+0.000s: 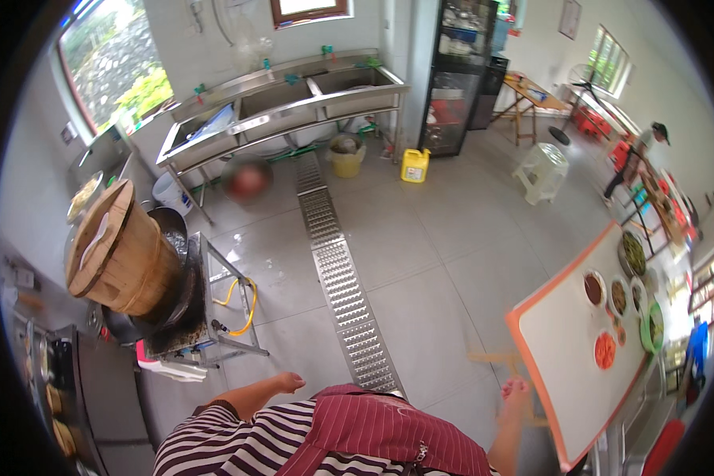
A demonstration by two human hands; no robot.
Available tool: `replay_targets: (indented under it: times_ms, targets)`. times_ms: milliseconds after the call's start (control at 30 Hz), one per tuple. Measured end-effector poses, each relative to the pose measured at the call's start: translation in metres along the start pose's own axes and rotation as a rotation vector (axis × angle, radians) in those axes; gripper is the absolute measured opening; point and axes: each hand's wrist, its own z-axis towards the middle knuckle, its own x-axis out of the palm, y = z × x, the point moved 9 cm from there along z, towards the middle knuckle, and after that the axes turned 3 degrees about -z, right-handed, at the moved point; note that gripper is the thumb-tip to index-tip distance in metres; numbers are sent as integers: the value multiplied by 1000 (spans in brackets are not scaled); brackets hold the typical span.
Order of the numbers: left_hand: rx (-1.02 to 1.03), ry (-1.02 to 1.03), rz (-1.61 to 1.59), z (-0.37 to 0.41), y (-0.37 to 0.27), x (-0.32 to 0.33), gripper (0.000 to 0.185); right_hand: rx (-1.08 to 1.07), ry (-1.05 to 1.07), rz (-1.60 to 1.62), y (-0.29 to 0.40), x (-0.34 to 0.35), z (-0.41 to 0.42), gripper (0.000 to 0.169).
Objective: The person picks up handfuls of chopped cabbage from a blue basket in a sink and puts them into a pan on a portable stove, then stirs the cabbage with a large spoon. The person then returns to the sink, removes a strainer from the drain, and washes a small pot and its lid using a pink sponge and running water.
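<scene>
My left hand [290,382] hangs at my side above the tiled floor, its fingers loosely curled around nothing. Nearest to it on the left is a metal stove stand [205,309]. My right hand [515,390], slightly blurred, is curled and empty beside the orange edge of a white table [571,333]. Whether it touches that edge cannot be told. On the table are a bowl of dark sauce [594,288], a bowl of orange-red shredded food [604,350], a metal bowl of green vegetables [633,253] and a green basket [653,327].
A wooden steamer barrel [128,256] sits in a wok on the stand, with a yellow hose [250,309] below. A metal drain grate [339,273] crosses the floor. Ahead are a steel sink [279,125], a yellow jug [415,166], a plastic stool [542,172] and a distant person [636,157].
</scene>
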Motion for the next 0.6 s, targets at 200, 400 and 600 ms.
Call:
replay_targets:
  times_ms: [200, 400, 600]
  targets:
    - [-35, -64, -149, 24, -77, 4, 47, -3, 85, 143, 122, 49, 100, 23]
    - [157, 51, -28, 115, -110, -7, 49, 73, 176, 214, 157, 137, 201, 15]
    - [84, 81, -90, 225, -163, -97, 50, 219, 169, 240, 131, 177, 303, 12]
